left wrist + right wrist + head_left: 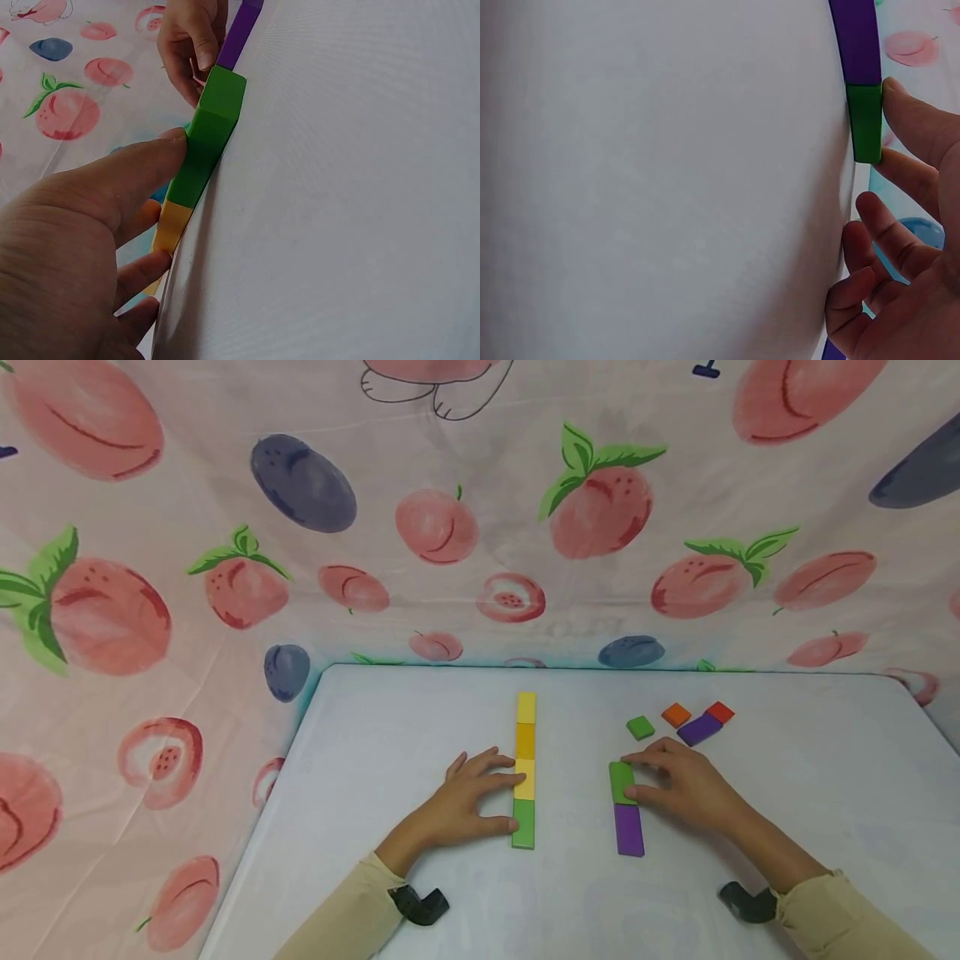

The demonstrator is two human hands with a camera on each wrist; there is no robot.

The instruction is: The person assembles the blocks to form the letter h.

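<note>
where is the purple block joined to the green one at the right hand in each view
Head: purple block, low, right of centre.
Left wrist: purple block, top edge, centre.
Right wrist: purple block, top edge, right of centre.
Shared landmark: the right hand.

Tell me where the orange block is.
In the head view, the orange block lies right of centre, between the small green block and the farther purple block.
</note>
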